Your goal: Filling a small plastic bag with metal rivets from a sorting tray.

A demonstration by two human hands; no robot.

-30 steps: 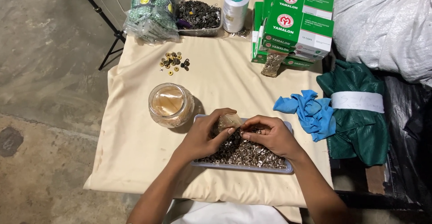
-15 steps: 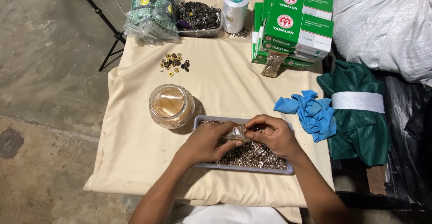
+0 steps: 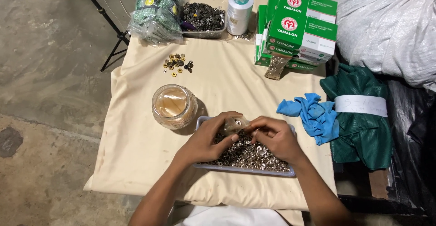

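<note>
A shallow grey tray (image 3: 245, 169) full of small silvery metal rings and snaps lies near the table's front edge. Both my hands are over it. My left hand (image 3: 206, 140) pinches a small clear plastic bag (image 3: 234, 125) with metal pieces in it. My right hand (image 3: 274, 137) grips the same bag from the right side, fingertips meeting the left hand's. A clear glass jar (image 3: 174, 105) stands just left of the tray.
On the cream cloth (image 3: 136, 144) lie loose brass snaps (image 3: 177, 64), a bagged green bundle (image 3: 155, 12), a tray of dark parts (image 3: 203, 17), a white thread spool (image 3: 239, 7), green boxes (image 3: 297, 28), a blue rag (image 3: 311, 115) and a green fabric bundle (image 3: 359, 117).
The small bag has come down closer to the tray, and both hands have drawn together around it.
</note>
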